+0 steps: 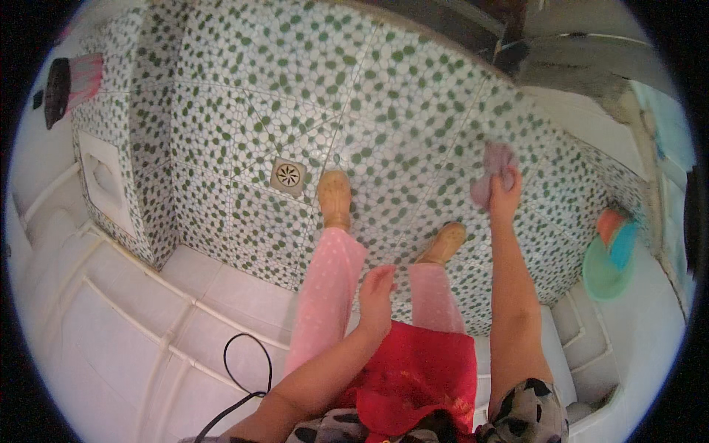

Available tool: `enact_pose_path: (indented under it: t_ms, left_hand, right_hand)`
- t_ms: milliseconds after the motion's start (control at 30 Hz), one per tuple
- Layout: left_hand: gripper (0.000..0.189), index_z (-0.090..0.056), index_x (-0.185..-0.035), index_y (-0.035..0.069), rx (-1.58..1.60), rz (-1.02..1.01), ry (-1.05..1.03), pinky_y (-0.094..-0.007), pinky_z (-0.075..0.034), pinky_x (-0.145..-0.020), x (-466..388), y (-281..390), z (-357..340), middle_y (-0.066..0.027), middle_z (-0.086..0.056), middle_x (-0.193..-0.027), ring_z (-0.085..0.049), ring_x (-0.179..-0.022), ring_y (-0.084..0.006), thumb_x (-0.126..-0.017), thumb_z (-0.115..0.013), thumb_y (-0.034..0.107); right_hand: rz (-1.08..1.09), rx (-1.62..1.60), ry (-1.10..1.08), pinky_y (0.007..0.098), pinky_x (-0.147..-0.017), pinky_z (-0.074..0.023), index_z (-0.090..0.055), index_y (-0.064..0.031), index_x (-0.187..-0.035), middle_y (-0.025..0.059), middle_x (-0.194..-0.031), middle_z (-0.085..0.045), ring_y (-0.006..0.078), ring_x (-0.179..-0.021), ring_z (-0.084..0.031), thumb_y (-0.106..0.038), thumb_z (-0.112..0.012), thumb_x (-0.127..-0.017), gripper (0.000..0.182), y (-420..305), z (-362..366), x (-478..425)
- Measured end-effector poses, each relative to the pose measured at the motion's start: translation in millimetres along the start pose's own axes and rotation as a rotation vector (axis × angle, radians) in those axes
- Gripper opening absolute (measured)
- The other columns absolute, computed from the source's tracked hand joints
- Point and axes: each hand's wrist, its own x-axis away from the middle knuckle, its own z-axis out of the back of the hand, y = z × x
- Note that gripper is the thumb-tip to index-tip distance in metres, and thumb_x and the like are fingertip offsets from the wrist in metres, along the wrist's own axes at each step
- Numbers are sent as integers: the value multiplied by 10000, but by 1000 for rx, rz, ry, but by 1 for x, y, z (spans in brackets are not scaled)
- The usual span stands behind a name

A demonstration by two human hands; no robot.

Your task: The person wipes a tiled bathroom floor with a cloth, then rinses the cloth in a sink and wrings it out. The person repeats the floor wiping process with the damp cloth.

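Note:
My right hand is closed on a crumpled greyish-purple cloth, held out over the green-and-white pebble-patterned floor. Whether the cloth touches the floor cannot be told. Nearer my body, my left hand hangs in front of the red apron, between my pink trouser legs, with its fingers loosely curled. No object shows in it. Both tan shoes stand on the floor.
A square metal floor drain lies beside the left shoe. White pipes run along the tiled wall. Green, blue and orange plastic basins are at the right. A brush with pink bristles is at the upper left.

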Motion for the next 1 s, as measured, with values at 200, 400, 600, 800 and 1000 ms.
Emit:
enact_pose_path:
  t_ms: [200,400,600,800,1000]
  left_hand:
    - [162,-553,-1043,20,-50,92,-103,-275,-434,-838,0,43,4,-55,-575,-1064,-524,-946,-130,-928,-477,105]
    - [167,-551,-1047,20,143,156,-19,-290,-436,-859,-13,61,12,-68,-569,-1087,-519,-975,-137,-947,-436,89]
    - [162,-549,-1038,16,214,78,-2,-291,-441,-851,-14,67,7,-66,-573,-1053,-525,-954,-140,-942,-445,95]
    - [162,-559,-1025,20,37,-47,-42,-288,-457,-801,-21,47,-1,-68,-574,-1020,-528,-935,-147,-934,-460,111]
    - [149,-563,-1008,36,-244,-221,-105,-309,-467,-775,-30,-7,3,-49,-580,-976,-539,-924,-145,-921,-474,118]
  right_hand:
    - [-292,-192,313,390,-886,-417,-507,-56,-1179,149,-1133,-542,294,-1059,-499,-150,-645,-665,541,15,-159,-33]
    - [303,411,-273,490,-947,-352,-515,-157,-1201,73,-1288,-449,325,-1197,-378,-212,-643,-601,617,-137,-300,0]
    - [1108,586,-595,474,-900,-361,-590,-214,-1091,-5,-1296,-429,287,-1159,-387,-220,-564,-772,319,-130,-303,56]
    - [520,1080,-1126,462,-913,-412,-597,-243,-1125,28,-1250,-445,278,-1183,-410,-140,-571,-786,356,-15,-122,67]
    - [-331,1237,-972,434,-867,-469,-580,-130,-1150,118,-1173,-506,333,-1026,-537,-226,-669,-735,434,-7,131,95]
